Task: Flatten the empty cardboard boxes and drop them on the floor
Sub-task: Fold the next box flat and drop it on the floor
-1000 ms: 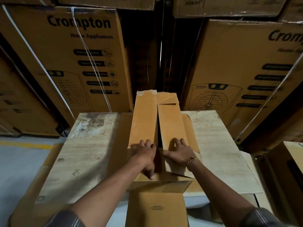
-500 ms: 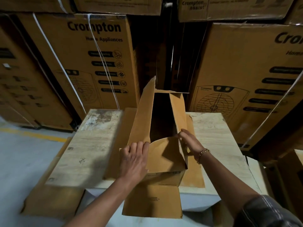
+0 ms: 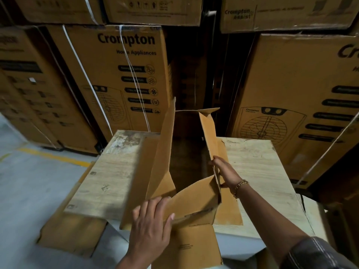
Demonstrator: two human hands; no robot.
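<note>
One open cardboard box (image 3: 161,164) rests on a sheet of brown cardboard (image 3: 231,206) that lies on the pale wooden tabletop (image 3: 116,171), at its near middle. Three of its top flaps show plainly: the left long flap (image 3: 165,144) stands nearly upright, the right long flap (image 3: 209,136) stands upright, and the near short flap (image 3: 194,199) tilts inward. The far end shows only as a thin edge. The interior is in shadow, and only brown cardboard is visible there. The left hand (image 3: 153,216) grips the near-left corner of the box, fingers curled over the base of the left flap and thumb pressed on the near flap. The right hand (image 3: 225,171), with a chain bracelet (image 3: 240,188) on its wrist, pinches the near edge of the right long flap. A cardboard panel (image 3: 190,247) with small print hangs below the near edge of the tabletop. One further cardboard piece (image 3: 71,235) lies beside the tabletop on the left, over the grey floor (image 3: 29,191), which carries a yellow line (image 3: 54,157). Behind the tabletop stand six large closed cartons, three below and three above; the lower carton (image 3: 124,78) left of centre reads "Crompton Home Appliances" and is bound with white straps (image 3: 134,78).
</note>
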